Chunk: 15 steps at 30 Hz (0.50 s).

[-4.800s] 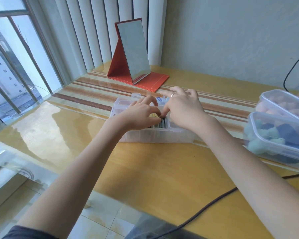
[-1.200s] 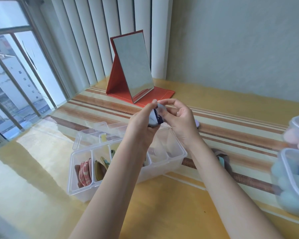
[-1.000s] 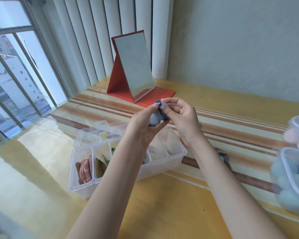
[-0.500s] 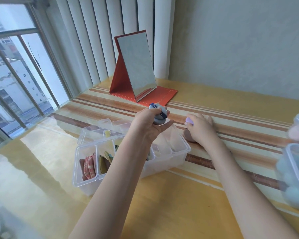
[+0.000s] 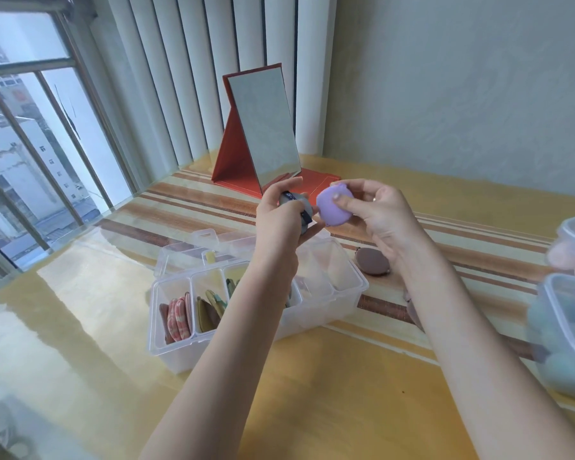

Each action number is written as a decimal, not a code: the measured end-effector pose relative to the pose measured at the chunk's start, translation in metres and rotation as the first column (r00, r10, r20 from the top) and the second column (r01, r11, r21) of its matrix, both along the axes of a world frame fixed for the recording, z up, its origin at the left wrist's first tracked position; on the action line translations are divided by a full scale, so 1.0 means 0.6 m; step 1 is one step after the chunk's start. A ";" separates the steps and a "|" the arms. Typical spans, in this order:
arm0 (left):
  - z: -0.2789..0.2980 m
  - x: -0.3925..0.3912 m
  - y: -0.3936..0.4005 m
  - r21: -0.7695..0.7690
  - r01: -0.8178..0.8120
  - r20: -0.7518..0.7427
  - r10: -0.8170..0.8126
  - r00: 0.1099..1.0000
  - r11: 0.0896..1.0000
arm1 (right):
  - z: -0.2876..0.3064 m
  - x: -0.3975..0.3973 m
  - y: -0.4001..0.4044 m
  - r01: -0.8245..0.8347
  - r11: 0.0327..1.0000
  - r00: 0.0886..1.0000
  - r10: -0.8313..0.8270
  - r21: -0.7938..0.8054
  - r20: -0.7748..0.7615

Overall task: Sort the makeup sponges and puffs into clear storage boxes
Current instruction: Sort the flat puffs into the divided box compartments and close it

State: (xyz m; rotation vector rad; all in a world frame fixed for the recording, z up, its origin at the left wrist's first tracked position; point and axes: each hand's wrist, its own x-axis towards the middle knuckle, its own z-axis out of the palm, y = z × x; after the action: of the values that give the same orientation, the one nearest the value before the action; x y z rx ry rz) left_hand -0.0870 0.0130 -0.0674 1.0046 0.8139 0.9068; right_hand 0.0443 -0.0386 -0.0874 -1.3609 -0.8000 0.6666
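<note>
Right hand (image 5: 375,210) pinches a lilac puff (image 5: 334,207) by thumb and fingers; left hand (image 5: 279,220) grips a grey puff (image 5: 297,210) — the two puffs nearly touch, held flat faces toward each other. The divided box (image 5: 346,293) lies directly below on the counter (image 5: 329,393), its right compartments open. A brown puff (image 5: 372,262) lies just beyond the box.

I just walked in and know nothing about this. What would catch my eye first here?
Two raised hands at the centre: the right hand pinches a lilac puff, the left hand grips a grey puff with a dark strap. Below them an open divided clear box holds puffs standing on edge in its left compartments. Behind stands a red folding mirror.
</note>
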 end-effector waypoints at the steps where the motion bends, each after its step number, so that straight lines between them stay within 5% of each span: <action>1: 0.002 -0.005 0.001 0.029 -0.026 -0.024 0.026 0.999 0.999 | 0.009 -0.007 -0.002 -0.021 1.000 0.999 0.022 -0.020 0.049; 7: 0.005 -0.065 0.021 0.147 -0.076 -0.154 0.099 0.983 0.986 | 0.034 -0.057 -0.012 -0.014 0.969 0.893 0.124 -0.248 0.433; 11: -0.016 -0.092 0.010 0.347 0.022 -0.313 0.094 0.945 0.937 | 0.041 -0.090 -0.019 0.010 0.899 0.792 0.260 -0.438 0.552; 15: -0.032 -0.095 -0.004 0.466 -0.011 -0.288 0.164 0.943 0.885 | 0.061 -0.100 -0.034 0.095 0.828 0.686 0.348 -0.553 0.639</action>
State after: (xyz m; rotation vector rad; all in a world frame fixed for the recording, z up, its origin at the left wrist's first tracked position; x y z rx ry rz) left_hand -0.1438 0.0105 -0.0865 1.5735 0.9448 1.0583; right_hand -0.0157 -0.0590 -0.0510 -2.1846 -1.4302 0.4656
